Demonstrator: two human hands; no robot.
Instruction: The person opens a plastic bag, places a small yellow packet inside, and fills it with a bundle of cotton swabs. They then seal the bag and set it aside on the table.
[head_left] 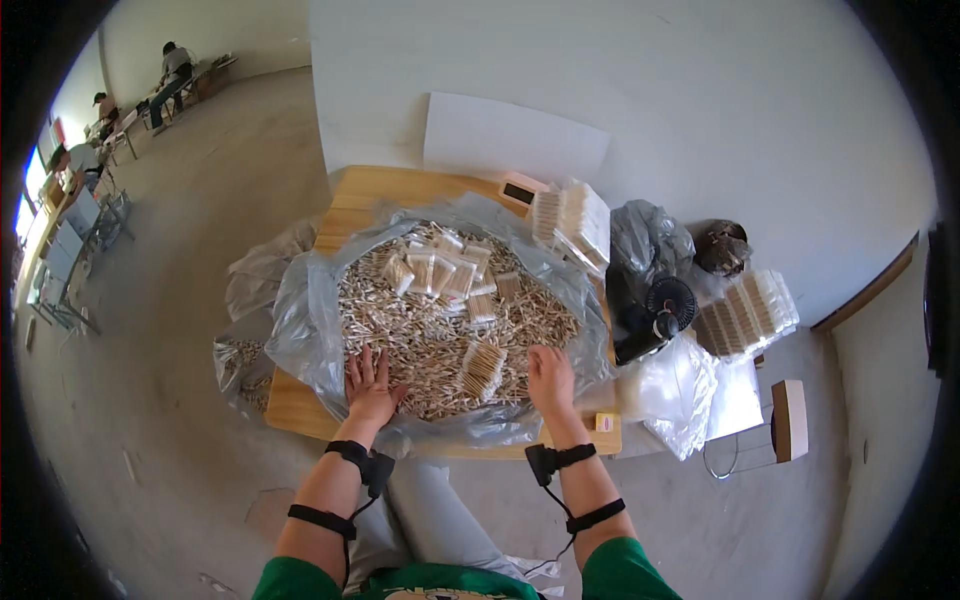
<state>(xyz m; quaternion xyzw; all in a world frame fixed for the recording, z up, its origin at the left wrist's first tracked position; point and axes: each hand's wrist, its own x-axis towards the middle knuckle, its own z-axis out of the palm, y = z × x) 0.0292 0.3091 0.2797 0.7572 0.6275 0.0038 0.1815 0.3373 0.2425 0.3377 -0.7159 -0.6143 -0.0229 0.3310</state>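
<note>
A big heap of loose cotton swabs [420,360] fills an opened grey plastic bag [305,320] on a wooden table [385,185]. My left hand [371,392] lies on the near left of the heap, fingers spread over the swabs. At its near right side my right hand [551,380] is closed, fingers curled down; anything inside them is hidden. Between my hands, closer to the right one, a clear packet of cotton swabs [483,370] rests on the heap. Several more small swab packets [445,272] lie together on the far part of the heap.
Stacked swab packs [575,220] stand at the table's far right corner beside a small pink device [522,188]. A small yellow box [604,422] sits near the front edge. Right of the table are a black fan [668,305] and more packs [750,312]. People work far left.
</note>
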